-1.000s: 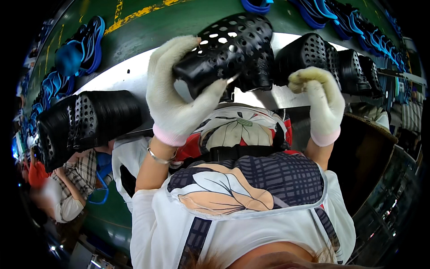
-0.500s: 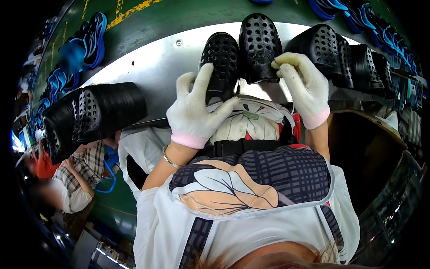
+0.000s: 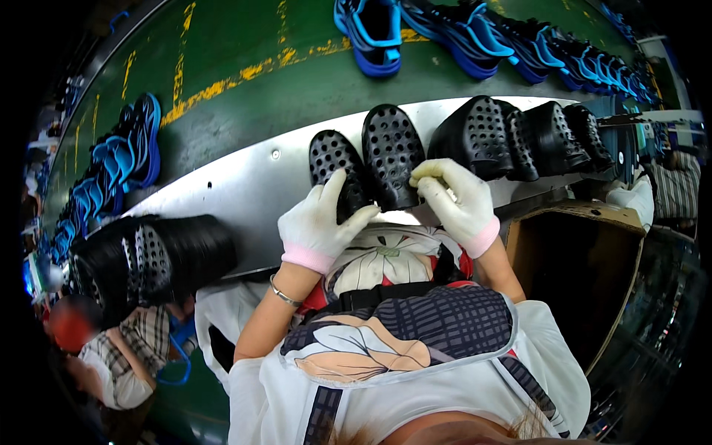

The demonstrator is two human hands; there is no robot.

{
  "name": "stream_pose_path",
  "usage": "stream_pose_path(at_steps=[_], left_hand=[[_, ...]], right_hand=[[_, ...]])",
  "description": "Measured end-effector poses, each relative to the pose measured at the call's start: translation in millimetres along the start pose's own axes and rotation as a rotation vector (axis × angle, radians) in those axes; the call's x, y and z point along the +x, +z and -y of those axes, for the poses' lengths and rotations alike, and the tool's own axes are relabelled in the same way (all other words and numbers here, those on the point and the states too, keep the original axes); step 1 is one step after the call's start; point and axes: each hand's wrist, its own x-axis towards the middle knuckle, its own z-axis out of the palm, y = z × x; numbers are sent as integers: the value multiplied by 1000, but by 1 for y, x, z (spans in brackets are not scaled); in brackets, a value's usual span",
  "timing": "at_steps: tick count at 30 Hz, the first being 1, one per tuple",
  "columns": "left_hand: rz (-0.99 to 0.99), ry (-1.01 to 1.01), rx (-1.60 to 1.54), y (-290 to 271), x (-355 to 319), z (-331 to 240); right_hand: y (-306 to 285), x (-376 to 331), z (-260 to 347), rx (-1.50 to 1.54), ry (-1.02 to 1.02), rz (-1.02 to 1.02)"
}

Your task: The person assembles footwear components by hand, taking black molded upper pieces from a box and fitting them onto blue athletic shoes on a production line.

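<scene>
Two black clogs with round holes over the top stand side by side on a shiny metal bench in front of me. My left hand, in a white knitted glove with a pink cuff, has its fingers and thumb around the near end of the left clog. The near edge of the right clog is beside my right hand, gloved the same way. Its thumb and fingertips are pinched together at that clog's side. Whatever lies between these fingertips is too small to make out.
More black perforated clogs stand along the bench at right, others at left. Beyond it, blue-and-black sports shoes line a green surface. An open cardboard box is at my right. Another person sits at lower left.
The view has tilted, so the bench and clogs sit lower and more of the sports shoes shows. Both hands keep nearly the same place at the clogs.
</scene>
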Motion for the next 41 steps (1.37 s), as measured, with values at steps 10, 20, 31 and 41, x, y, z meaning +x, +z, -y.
stream_pose_path(at_steps=[10, 20, 31, 41], left_hand=[[-13, -24, -493, -1, 1, 16], [-108, 52, -466, 4, 3, 15], [-143, -124, -603, 2, 1, 5], [-166, -16, -482, -9, 19, -8]], right_hand=[[-44, -18, -9, -157, 62, -107], [-98, -70, -11, -158, 285, -352], [-273, -252, -195, -666, 1096, -795], [-269, -345, -265, -640, 1580, -617]])
